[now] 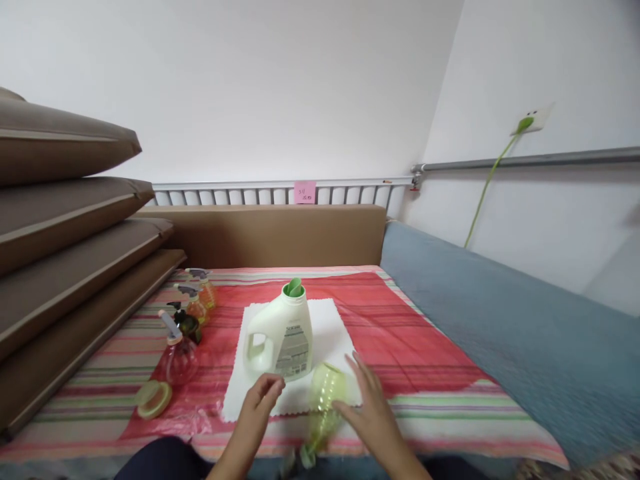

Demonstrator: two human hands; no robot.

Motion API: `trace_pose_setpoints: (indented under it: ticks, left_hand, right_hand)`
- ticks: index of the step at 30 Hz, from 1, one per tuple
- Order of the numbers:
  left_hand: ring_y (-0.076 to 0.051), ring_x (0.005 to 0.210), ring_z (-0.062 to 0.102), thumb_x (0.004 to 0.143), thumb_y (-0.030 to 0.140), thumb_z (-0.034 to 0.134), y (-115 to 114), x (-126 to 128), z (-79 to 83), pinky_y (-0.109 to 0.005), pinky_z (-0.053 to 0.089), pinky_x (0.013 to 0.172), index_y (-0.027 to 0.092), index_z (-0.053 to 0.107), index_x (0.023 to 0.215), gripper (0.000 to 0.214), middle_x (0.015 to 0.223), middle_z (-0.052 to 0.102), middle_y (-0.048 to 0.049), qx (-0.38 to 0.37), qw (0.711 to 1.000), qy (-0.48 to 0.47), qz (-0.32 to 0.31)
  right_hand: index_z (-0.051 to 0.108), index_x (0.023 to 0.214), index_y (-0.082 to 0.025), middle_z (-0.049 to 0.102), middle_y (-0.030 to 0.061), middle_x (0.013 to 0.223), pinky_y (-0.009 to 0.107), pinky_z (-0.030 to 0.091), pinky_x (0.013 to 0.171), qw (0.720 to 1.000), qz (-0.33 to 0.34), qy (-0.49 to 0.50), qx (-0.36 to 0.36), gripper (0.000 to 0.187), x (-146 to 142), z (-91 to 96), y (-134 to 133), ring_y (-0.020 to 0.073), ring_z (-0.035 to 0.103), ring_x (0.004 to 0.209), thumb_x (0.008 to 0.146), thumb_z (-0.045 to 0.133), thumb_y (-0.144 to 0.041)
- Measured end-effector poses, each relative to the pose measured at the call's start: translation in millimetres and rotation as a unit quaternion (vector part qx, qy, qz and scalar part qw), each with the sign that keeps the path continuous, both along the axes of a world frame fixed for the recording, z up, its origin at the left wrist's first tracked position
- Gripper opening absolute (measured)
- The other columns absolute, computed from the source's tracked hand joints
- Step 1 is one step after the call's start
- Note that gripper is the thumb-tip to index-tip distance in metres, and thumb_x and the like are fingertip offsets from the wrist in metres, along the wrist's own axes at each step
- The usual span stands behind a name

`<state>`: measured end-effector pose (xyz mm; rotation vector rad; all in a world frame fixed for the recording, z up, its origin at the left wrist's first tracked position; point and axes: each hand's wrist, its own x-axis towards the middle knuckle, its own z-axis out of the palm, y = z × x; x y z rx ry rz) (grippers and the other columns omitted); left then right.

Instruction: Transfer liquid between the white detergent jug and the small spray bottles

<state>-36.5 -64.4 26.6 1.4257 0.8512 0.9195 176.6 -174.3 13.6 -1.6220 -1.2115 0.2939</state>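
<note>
A pale green detergent jug [293,343] stands upright on a white cloth [327,327], with a green piece in its mouth and its handle to the left. My left hand [263,397] is just in front of the jug, fingers curled in, with nothing visible in them. My right hand [367,407] has its fingers apart beside a clear yellow-green bottle [327,393]; the thumb overlaps the bottle's edge, and whether it touches cannot be told. The bottle lies tilted, its base away from me and its blurred spray head [305,457] toward me.
At left stand a pink spray bottle [180,360], a dark pump bottle [189,323] and orange spray bottles [197,308], beside a round yellow-rimmed container [153,399]. A red sheet [370,300] covers part of the striped cloth. Stacked brown cushions [75,200] rise at left.
</note>
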Motion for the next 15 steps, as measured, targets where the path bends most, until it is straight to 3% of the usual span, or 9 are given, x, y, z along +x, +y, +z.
trace_pose_setpoints:
  ticks: [3, 6, 8, 11, 15]
  left_hand:
    - [-0.03, 0.1, 0.057, 0.069, 0.043, 0.067, -5.7, 10.6, -37.1, -0.045, 0.04, 0.093, 0.018, 0.067, 0.09, 0.032, 0.099, 0.067, -0.0109, 0.096, 0.992, 0.077, 0.013]
    - [-0.031, 0.118, 0.047, 0.072, 0.038, 0.065, -13.6, 17.4, -65.7, -0.051, 0.03, 0.103, 0.02, 0.064, 0.103, 0.036, 0.121, 0.058, -0.0133, 0.175, 0.979, 0.099, 0.041]
    - [-0.029, 0.113, 0.051, 0.076, 0.038, 0.06, -16.6, 13.3, -71.8, -0.05, 0.035, 0.099, 0.02, 0.062, 0.103, 0.033, 0.116, 0.06, -0.0127, 0.183, 0.977, 0.095, 0.049]
    - [-0.025, 0.091, 0.06, 0.08, 0.042, 0.053, -19.2, -1.4, -68.8, -0.042, 0.045, 0.086, 0.018, 0.062, 0.09, 0.027, 0.091, 0.066, -0.0086, 0.116, 0.989, 0.093, 0.019]
    - [-0.024, 0.081, 0.062, 0.076, 0.052, 0.055, -30.1, -6.9, -72.7, -0.036, 0.046, 0.074, 0.016, 0.06, 0.088, 0.038, 0.081, 0.067, -0.0068, -0.081, 0.991, 0.084, -0.064]
  right_hand:
    - [0.051, 0.124, -0.037, 0.032, 0.0057, 0.147, 0.054, 0.022, 0.107, 0.975, 0.074, -0.196, -0.068, 0.069, -13.4, -23.2, 16.0, 0.0355, 0.027, 0.132, 0.061, 0.076, -0.036]
    - [0.053, 0.123, -0.033, 0.029, 0.0071, 0.147, 0.049, 0.03, 0.104, 0.966, 0.053, -0.236, -0.087, 0.052, -23.6, -33.3, 33.2, 0.033, 0.032, 0.13, 0.073, 0.065, -0.036]
    - [0.054, 0.122, -0.029, 0.029, 0.0084, 0.146, 0.048, 0.032, 0.103, 0.969, 0.03, -0.226, -0.094, 0.047, -25.3, -34.8, 41.8, 0.0324, 0.035, 0.128, 0.077, 0.06, -0.035]
    - [0.054, 0.122, -0.026, 0.031, 0.0132, 0.143, 0.049, 0.036, 0.1, 0.97, 0.001, -0.216, -0.11, 0.045, -23.5, -34.0, 48.9, 0.0342, 0.041, 0.122, 0.079, 0.057, -0.039]
    - [0.054, 0.122, -0.024, 0.032, 0.0158, 0.14, 0.049, 0.036, 0.099, 0.97, -0.016, -0.206, -0.128, 0.044, -25.9, -31.3, 51.5, 0.0357, 0.041, 0.121, 0.081, 0.054, -0.041]
